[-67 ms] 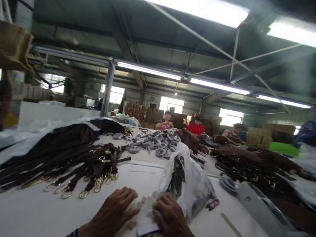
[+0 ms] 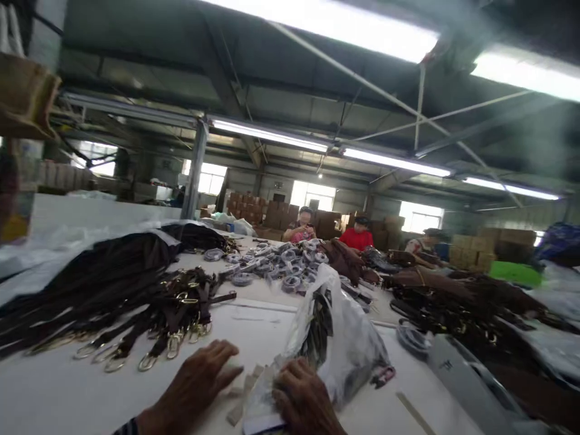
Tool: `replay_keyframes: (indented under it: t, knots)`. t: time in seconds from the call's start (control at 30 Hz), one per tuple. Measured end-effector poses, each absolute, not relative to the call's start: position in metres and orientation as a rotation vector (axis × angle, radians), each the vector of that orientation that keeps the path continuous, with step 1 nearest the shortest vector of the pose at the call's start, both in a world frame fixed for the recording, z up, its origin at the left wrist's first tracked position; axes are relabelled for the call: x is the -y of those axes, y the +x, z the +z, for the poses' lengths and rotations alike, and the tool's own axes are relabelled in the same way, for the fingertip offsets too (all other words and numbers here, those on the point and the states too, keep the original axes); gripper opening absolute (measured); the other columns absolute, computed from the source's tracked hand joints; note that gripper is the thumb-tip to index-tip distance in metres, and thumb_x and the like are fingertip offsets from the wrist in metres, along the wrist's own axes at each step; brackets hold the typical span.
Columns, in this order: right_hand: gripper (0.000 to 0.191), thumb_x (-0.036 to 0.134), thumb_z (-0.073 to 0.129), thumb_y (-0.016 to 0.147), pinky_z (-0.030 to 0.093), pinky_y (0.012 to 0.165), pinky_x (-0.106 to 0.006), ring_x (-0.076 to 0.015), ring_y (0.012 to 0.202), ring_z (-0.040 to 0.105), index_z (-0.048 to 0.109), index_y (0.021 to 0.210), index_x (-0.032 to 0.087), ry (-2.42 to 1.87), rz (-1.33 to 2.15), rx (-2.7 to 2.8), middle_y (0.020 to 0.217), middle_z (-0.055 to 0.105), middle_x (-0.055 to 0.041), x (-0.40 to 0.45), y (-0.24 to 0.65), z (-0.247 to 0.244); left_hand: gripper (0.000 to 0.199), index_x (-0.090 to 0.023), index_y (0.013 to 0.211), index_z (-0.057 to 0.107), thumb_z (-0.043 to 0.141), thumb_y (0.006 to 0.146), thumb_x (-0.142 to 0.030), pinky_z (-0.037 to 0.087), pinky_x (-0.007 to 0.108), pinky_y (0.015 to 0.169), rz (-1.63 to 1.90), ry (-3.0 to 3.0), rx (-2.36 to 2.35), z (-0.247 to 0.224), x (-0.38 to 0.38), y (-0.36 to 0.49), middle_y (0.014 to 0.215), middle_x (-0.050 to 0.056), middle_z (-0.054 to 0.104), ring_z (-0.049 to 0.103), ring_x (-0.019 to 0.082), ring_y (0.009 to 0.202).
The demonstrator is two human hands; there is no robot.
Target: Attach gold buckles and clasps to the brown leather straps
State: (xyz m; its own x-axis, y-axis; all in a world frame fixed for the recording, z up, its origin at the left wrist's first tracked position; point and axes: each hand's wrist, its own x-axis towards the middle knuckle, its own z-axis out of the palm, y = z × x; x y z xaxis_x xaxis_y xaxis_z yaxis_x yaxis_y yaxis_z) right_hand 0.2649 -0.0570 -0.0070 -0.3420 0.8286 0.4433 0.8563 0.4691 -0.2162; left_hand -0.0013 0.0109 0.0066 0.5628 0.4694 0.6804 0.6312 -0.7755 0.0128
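My left hand (image 2: 197, 380) is over the white table (image 2: 67, 399), fingers slightly apart and holding nothing, just left of some small grey-beige pieces (image 2: 247, 386). My right hand (image 2: 303, 393) lies with bent fingers on the lower left edge of a clear plastic bag (image 2: 357, 344). Its fingertips press on the plastic; whether they grip it is unclear. Dark items (image 2: 319, 329) show through the bag's opening. A pink-handled tool (image 2: 383, 377) rests at the bag's right side.
Dark straps with metal clasps (image 2: 181, 308) spread at left. Coiled grey straps (image 2: 290, 266) are heaped mid-table. Brown straps (image 2: 435, 290) and a grey box (image 2: 462, 380) are at right, near a flat strip (image 2: 414, 411). Several people sit across the table, one in red (image 2: 357, 238).
My left hand has moved slightly left and away from the small pieces, so more of them shows. The whole view has shifted a little.
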Motion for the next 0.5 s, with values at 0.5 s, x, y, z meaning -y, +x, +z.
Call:
replay_keyframes:
  t: [0.5]
  knots:
    - [0.039, 0.062, 0.077, 0.074, 0.049, 0.055, -0.035, -0.0265, 0.072, 0.062, 0.066, 0.074, 0.024, -1.167, -0.634, 2.116, 0.073, 0.068, -0.0035, 0.002, 0.274, -0.071, 0.031, -0.022, 0.101, 0.075, 0.046, 0.089, -0.020, 0.050, 0.033, 0.085, -0.750, -2.515, 1.336, -0.020, -0.138, 0.030, 0.101, 0.008, 0.077, 0.070, 0.023, 0.093]
